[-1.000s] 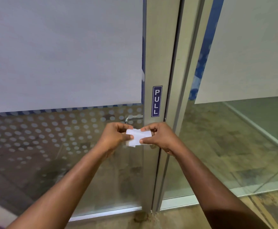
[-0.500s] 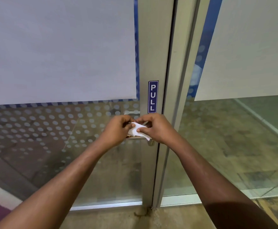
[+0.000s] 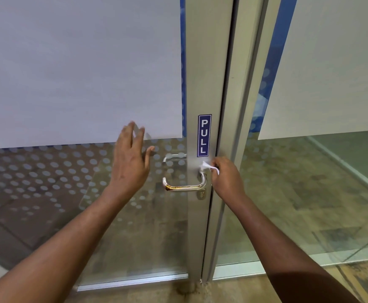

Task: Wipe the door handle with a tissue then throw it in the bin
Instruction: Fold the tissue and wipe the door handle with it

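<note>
The glass door panel (image 3: 47,193) occupied the left of the view, its upper part covered by a white sheet (image 3: 80,68) and its lower part printed with a pattern of pale dots. The left hand (image 3: 130,162) was raised in front of this panel with the fingers spread and extended, gripping nothing; whether the fingertips touched the glass could not be told. To the right of that hand, the chrome door handle (image 3: 184,187) projected from the aluminium door stile (image 3: 202,84) as a horizontal bar with both ends bent back toward the door. Its left end stood free. A keyhole (image 3: 201,195) sat just below the handle's right end. Above the handle, a blue sign reading PULL (image 3: 204,135) was fixed vertically on the stile. The right hand (image 3: 226,180) was closed around a crumpled white tissue (image 3: 209,167), pressing it against the stile at the base of the handle's right end, just below the sign. The two hands were well apart, one on either side of the handle. Farther right, a second glass panel (image 3: 310,193) showed a tiled floor (image 3: 288,215) beyond it.
</note>
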A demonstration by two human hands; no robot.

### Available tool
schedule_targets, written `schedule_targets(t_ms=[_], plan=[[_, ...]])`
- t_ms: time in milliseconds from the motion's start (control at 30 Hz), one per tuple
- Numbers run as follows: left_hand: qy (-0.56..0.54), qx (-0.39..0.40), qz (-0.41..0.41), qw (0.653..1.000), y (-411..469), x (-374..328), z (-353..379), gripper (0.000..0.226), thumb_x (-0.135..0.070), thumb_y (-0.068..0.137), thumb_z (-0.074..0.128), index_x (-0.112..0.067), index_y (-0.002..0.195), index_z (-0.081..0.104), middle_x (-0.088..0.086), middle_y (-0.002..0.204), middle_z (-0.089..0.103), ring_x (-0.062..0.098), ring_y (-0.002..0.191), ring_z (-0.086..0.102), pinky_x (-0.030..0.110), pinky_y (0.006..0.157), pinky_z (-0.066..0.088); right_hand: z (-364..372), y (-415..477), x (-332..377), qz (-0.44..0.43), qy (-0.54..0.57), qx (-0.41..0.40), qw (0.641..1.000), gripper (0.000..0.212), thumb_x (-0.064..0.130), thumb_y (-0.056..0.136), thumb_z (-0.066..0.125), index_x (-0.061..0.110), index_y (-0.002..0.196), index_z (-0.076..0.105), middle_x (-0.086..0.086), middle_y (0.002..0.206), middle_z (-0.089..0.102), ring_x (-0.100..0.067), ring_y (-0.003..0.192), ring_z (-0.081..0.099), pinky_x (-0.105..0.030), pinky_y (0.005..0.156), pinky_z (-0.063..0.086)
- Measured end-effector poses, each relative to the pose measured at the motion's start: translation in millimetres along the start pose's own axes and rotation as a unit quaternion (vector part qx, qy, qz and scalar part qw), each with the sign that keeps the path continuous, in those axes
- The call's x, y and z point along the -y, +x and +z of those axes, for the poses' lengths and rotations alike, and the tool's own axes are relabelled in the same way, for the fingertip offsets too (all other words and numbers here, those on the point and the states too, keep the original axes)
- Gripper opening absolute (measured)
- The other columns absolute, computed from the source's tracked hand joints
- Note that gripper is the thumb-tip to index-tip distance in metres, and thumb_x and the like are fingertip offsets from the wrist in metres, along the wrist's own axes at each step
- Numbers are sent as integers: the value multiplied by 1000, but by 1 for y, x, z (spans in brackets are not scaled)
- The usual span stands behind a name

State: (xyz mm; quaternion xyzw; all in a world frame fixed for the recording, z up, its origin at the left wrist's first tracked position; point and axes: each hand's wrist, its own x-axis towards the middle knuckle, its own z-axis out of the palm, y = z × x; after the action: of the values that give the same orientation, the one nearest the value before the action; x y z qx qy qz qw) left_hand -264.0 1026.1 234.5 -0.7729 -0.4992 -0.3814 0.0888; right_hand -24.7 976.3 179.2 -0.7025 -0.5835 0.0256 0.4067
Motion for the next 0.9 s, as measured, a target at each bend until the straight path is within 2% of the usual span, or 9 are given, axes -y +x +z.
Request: schedule_targets(t_ms=[100, 200, 300, 400, 467, 567, 733, 867, 900], plan=[[47, 9, 21, 999, 4, 27, 4, 64, -41, 101, 39, -13, 153, 13, 13, 161, 1, 26, 148, -6, 44, 121, 8, 16, -10, -8, 22, 7, 6, 1000, 15, 6, 85, 48, 19, 82, 55, 2, 82, 54, -21, 73, 51, -28, 59, 34], [115, 33, 54, 991, 2, 48, 15, 70, -49, 99, 28, -16, 154, 2, 13, 160, -12, 28, 147, -14, 41, 121, -3, 27, -14, -9, 28, 30, 29, 999, 19, 8, 85, 51, 17, 89, 67, 6, 87, 57, -6, 72, 48, -26, 64, 41], [159, 38, 71, 984, -2, 60, 31, 73, -53, 97, 27, -17, 153, -2, 14, 159, -16, 32, 147, -13, 39, 120, -10, 34, -19, -6, 14, 39, 4, 999, 23, 3, 86, 55, 14, 94, 73, 10, 86, 52, -3, 69, 46, -5, 63, 35], [191, 28, 76, 978, 1, 69, 43, 74, -54, 97, 25, -15, 153, -3, 16, 157, -20, 34, 145, -16, 41, 119, -13, 36, -25, -2, 48, 74, -3, 996, 18, 3, 89, 56, 6, 99, 71, 7, 87, 51, -10, 70, 54, 3, 63, 34], [196, 16, 86, 977, 4, 73, 46, 72, -52, 98, 24, -15, 153, -3, 15, 156, -23, 33, 144, -21, 40, 117, -19, 37, -28, 0, 62, 90, -7, 994, 18, 2, 91, 55, 2, 99, 70, 3, 88, 53, -18, 75, 57, 2, 63, 34], [181, 3, 103, 978, 5, 77, 49, 66, -45, 100, 24, -16, 153, -2, 15, 157, -18, 31, 142, -26, 39, 117, -20, 40, -33, 5, 48, 60, -6, 997, 20, 4, 91, 53, 1, 102, 70, -6, 93, 58, -18, 79, 57, -6, 65, 33], [164, 2, 116, 980, 5, 79, 48, 61, -37, 102, 25, -18, 152, -4, 22, 157, -5, 29, 141, -28, 41, 117, -15, 41, -44, 8, 28, 26, 18, 999, 26, 2, 91, 49, 1, 110, 66, -15, 101, 55, -27, 94, 55, -25, 85, 41], [178, -12, 147, 973, 4, 88, 46, 57, -33, 104, 28, -15, 153, 3, 23, 158, 4, 28, 141, -28, 40, 118, -15, 39, -52, 5, -18, -50, 87, 995, 43, -3, 84, 44, 7, 123, 57, -11, 113, 45, -25, 108, 41, -23, 92, 34], [181, -18, 155, 971, 4, 91, 47, 57, -33, 104, 30, -15, 153, 6, 22, 158, 1, 28, 141, -28, 39, 118, -14, 38, -53, 3, -31, -60, 99, 993, 44, -5, 84, 43, 7, 124, 56, -10, 115, 44, -25, 108, 40, -23, 92, 32]])
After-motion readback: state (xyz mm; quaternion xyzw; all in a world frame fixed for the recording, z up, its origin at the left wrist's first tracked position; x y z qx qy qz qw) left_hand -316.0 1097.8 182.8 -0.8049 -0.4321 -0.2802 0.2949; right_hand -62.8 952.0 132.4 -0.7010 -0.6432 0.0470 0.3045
